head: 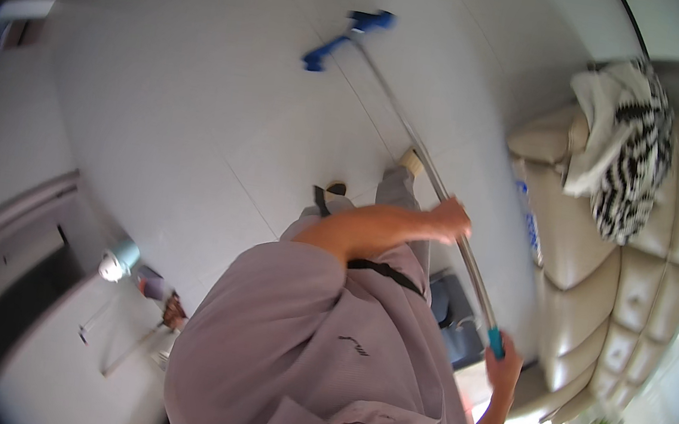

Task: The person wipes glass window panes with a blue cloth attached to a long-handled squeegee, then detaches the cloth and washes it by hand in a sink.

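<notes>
My left hand (452, 221) is wrapped around the middle of the metal pole of a floor mop (418, 142), reaching across in front of my body. Lower in the picture, my right hand (504, 359) grips the teal end (496, 343) of the same pole. The pole slants away from me over the floor. At its far end, a blue mop head (371, 21) is on or just above the pale tiles (212, 96). The head is blurred and shows as two blue parts on either side of the pole joint.
A beige leather sofa (582, 246) stands along the right, with a black-and-white patterned blanket (636, 162) over it. Behind me on the right is a dark grey object (460, 326). To the left are a light blue container (124, 254) and a long low cabinet (27, 305).
</notes>
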`<state>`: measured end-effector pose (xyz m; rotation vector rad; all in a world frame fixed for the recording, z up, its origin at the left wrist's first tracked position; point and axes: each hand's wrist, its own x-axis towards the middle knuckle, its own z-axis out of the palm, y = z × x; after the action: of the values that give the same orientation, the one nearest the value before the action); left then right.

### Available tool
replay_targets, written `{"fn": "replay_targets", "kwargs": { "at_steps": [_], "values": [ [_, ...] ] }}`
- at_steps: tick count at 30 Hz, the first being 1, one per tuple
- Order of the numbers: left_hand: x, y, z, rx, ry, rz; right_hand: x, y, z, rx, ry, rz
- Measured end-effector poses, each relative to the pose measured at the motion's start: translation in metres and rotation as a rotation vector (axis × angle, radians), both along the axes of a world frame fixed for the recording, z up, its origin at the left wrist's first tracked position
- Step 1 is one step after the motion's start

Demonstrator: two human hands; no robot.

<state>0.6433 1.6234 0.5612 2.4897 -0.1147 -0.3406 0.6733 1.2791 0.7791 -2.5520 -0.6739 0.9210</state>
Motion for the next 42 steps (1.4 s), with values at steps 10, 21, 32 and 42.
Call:
{"fn": "replay_targets", "kwargs": {
  "at_steps": [10,21,32,42],
  "values": [
    [0.116,-0.025,-0.008,0.016,0.085,-0.125,0.074,0.022,0.047,-0.037,0.080,0.061],
    [0.086,0.255,0.016,0.130,-0.023,0.278,0.147,0.263,0.005,0.087,0.152,0.379],
    [-0.026,0.412,0.073,0.367,0.252,0.350,0.102,0.405,-0.013,0.313,0.244,0.336],
    [0.091,0.211,0.029,-0.008,-0.025,0.156,0.150,0.220,0.034,0.005,0.200,0.179]
  ]
}}
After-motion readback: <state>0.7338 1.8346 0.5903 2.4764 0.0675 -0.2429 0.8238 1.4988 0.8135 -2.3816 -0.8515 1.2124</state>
